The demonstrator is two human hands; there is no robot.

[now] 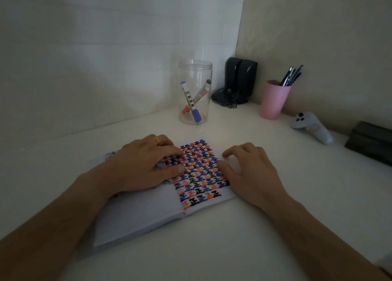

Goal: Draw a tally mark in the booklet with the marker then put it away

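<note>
An open booklet [146, 215] lies on the white desk in front of me, its right page covered with red, blue and black tally marks. My left hand [142, 166], wearing a gold ring, presses flat on the booklet's left side with fingers spread. Resting at the right page's edge, my right hand [252, 174] has its fingers loosely curled and holds nothing. A clear plastic jar [195, 73] stands behind the booklet; inside it lean a blue-capped marker [191, 102] and a red-capped marker [200, 96].
A pink cup [273, 102] holding several pens stands at the right. Two black speakers [241, 79] with cables sit in the wall corner. A white handheld controller [311, 128] lies on the desk at the right, with a dark box [371, 145] beyond it.
</note>
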